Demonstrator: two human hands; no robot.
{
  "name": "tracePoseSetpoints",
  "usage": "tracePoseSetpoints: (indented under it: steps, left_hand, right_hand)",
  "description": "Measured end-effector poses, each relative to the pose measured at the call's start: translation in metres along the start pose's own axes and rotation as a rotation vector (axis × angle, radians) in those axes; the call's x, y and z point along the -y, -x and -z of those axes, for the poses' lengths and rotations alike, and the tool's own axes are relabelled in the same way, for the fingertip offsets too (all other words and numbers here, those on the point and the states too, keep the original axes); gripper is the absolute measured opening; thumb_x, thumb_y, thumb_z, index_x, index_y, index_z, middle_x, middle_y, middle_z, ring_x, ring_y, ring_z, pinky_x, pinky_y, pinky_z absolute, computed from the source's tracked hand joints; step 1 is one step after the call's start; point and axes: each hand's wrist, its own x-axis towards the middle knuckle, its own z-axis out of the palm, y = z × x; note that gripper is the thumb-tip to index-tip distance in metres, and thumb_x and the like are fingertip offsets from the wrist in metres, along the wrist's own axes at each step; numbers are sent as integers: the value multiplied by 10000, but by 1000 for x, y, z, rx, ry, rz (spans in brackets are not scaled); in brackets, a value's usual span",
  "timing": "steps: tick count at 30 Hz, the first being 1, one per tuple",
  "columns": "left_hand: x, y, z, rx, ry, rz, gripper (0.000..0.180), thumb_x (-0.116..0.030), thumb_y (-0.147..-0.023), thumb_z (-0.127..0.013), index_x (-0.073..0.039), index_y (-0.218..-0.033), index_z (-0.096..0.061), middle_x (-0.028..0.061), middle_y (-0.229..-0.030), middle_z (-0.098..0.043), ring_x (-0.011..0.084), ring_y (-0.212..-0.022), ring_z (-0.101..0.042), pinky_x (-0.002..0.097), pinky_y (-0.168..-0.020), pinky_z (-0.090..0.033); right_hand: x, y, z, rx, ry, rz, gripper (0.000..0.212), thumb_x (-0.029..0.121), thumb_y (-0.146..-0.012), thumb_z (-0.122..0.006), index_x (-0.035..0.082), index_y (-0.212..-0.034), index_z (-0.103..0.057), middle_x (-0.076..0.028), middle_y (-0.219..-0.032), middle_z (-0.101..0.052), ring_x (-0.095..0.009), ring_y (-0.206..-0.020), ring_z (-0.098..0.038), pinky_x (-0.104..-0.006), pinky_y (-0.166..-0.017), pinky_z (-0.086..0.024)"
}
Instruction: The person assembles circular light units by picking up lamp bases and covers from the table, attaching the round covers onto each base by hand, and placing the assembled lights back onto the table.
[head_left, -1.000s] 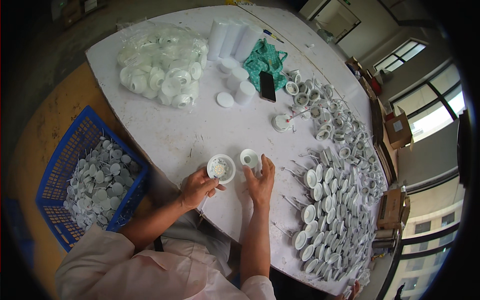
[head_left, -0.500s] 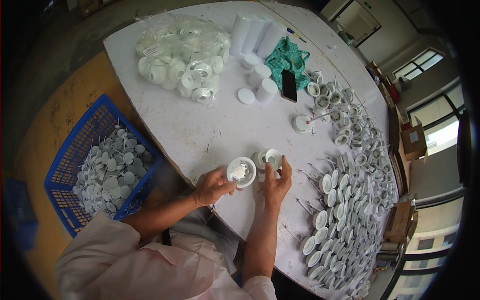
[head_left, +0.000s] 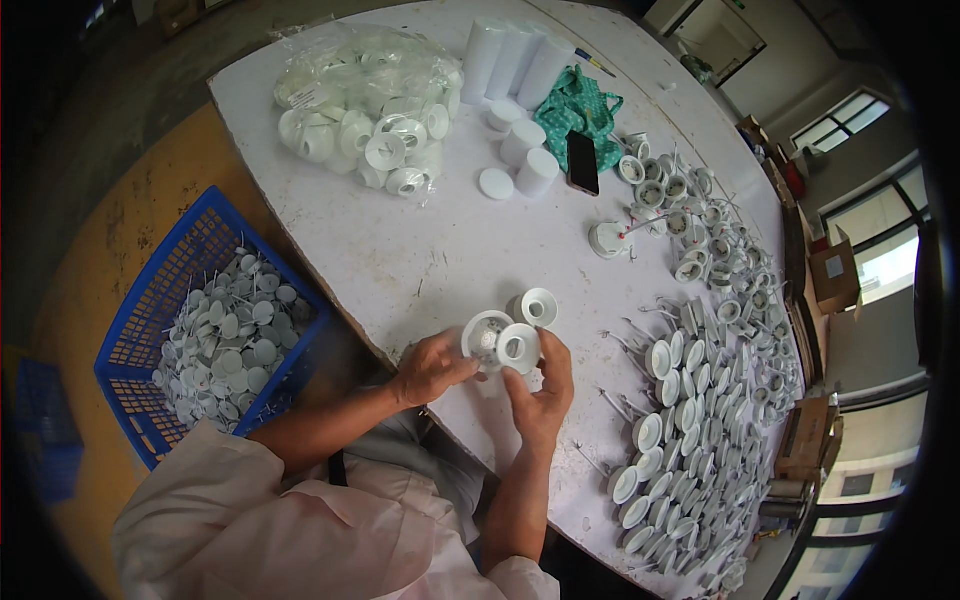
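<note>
My left hand (head_left: 432, 368) is closed on the rim of a round white lamp housing (head_left: 484, 330), which is tipped up to show a pale, shiny inside. My right hand (head_left: 543, 395) pinches a white ring-shaped cup (head_left: 518, 348) with a hole in its middle. The cup overlaps the housing's right side; whether they touch I cannot tell. Just beyond them, another white cup (head_left: 539, 308) lies on the white table (head_left: 400, 250).
A blue basket (head_left: 118, 375) of white discs stands left of the table. Rows of white lamp parts (head_left: 690, 430) cover the right side. Farther back are a clear bag (head_left: 365, 110) of white cups, white cylinders (head_left: 538, 172), a phone (head_left: 582, 163) and a green cloth (head_left: 580, 108).
My right hand has picked up one of the two white cups from the table and brought it left, against or over the housing. My left hand keeps its hold.
</note>
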Motion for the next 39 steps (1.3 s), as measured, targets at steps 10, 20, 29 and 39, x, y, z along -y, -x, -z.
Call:
tracePoseSetpoints:
  steps: [10,20,29,39]
  left_hand:
    - [-10,-13,-28,-330,-102,223,286,-194,-811,-666,16,-1005,-679,64,-861,-684,110,-752,-628,259,-633,-520]
    - [-1,-15,-26,-335,-152,204,279,-139,-803,-717,15,-1032,-679,81,-924,-695,118,-821,-642,270,-721,-531]
    - [2,-15,-26,-289,-252,146,271,-185,-839,-696,16,-1022,-679,81,-924,-697,120,-822,-639,281,-718,-525]
    - [6,-10,-12,-166,-132,218,354,-300,-967,-531,11,-1098,-636,15,-864,-623,62,-752,-533,232,-635,-449]
  right_hand:
    - [-4,13,-5,-77,-627,-272,554,127,-816,-680,-66,-1307,-510,-133,-1173,-623,-206,-1029,-621,-334,-832,-535]
    - [-4,17,-4,-72,-583,-262,687,297,-830,-720,-86,-1335,-455,-188,-1234,-592,-276,-1119,-613,-326,-811,-539]
    - [2,18,-4,-135,-453,-268,619,62,-721,-734,-42,-1295,-529,-142,-1204,-617,-237,-1117,-591,-371,-972,-456]
    - [7,13,-13,3,181,73,655,126,-641,-819,10,-1239,-579,-186,-1264,-555,-342,-1123,-549,-417,-937,-453]
